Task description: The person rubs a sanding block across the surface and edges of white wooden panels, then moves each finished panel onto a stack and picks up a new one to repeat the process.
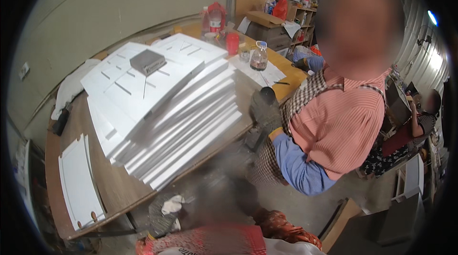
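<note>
At the lower edge my left hand (pixel 161 217), in a grey knit glove, is closed on a crumpled white cloth (pixel 172 205) beside the table's front edge. My right hand does not show; an orange patterned fabric (pixel 288 230) lies low in the middle, and a dark smeared patch hides what is beside it. Nearest my left hand on the table is a curved white panel (pixel 81 181) with brown corner marks. Behind it rises a tall, uneven stack of white slotted panels (pixel 186 126), with a small grey box (pixel 147 61) on top.
A co-worker in a pink striped shirt (pixel 338 126) stands right of the table (pixel 114 174), a gloved hand (pixel 267 112) by its edge. Bottles, a red container (pixel 232 44) and a glass jar (pixel 259 56) stand beyond the stack. Another person (pixel 422 124) sits at the far right.
</note>
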Motion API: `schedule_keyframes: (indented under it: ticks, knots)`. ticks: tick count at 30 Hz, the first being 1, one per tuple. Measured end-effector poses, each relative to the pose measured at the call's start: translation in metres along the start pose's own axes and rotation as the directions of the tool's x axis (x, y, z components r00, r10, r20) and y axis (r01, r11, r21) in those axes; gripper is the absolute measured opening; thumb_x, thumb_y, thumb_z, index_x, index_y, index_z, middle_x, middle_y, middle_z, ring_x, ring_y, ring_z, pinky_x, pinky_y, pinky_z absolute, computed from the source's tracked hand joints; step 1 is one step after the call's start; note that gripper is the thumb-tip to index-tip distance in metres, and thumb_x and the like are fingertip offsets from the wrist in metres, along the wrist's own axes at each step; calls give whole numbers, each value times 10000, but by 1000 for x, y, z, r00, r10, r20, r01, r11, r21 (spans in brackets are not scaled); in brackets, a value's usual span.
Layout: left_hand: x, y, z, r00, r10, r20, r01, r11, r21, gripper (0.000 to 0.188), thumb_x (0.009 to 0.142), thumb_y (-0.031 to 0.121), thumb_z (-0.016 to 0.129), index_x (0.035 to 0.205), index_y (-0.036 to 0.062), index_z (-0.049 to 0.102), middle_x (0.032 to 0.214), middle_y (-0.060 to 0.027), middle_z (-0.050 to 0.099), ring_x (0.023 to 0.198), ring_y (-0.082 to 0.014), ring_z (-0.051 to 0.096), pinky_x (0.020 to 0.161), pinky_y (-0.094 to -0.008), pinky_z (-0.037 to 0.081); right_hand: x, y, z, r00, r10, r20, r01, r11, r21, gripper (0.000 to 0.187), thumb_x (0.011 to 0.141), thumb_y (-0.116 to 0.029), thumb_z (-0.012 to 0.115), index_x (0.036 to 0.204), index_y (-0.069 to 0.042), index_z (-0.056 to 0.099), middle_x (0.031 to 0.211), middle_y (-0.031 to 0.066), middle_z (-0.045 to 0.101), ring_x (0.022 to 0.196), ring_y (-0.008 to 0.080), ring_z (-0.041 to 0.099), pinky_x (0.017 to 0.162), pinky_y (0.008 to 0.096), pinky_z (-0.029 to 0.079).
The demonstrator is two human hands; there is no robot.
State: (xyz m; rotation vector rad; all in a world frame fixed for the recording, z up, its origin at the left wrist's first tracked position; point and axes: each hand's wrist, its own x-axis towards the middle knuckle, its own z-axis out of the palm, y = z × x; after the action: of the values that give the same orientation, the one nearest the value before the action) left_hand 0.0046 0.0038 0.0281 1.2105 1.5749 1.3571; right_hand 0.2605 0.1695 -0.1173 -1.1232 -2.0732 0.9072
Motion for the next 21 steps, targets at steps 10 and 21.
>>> schedule_keyframes:
  ticks: [10, 21]
  knots:
    - [115, -8, 9, 988, 59, 140, -68, 996, 61, 509, 843, 253, 743, 1252, -8, 587, 1134, -140, 673, 1032, -241, 652, 916, -369, 497, 155, 11, -55, 914, 331, -236, -27, 627, 778, 450, 956, -255, 555, 1361, -61, 529, 1051, 148, 669, 909, 260, 652, 759, 377, 504]
    - [163, 7, 28, 950, 152, 273, -167, 986, 30, 565, 863, 311, 709, 1303, -6, 551, 1206, -154, 636, 1076, -264, 633, 946, -392, 482, 291, 41, -79, 818, -86, -569, 20, 992, -121, 438, 993, -176, 530, 1383, 18, 488, 1179, 184, 641, 1027, 217, 626, 855, 301, 481]
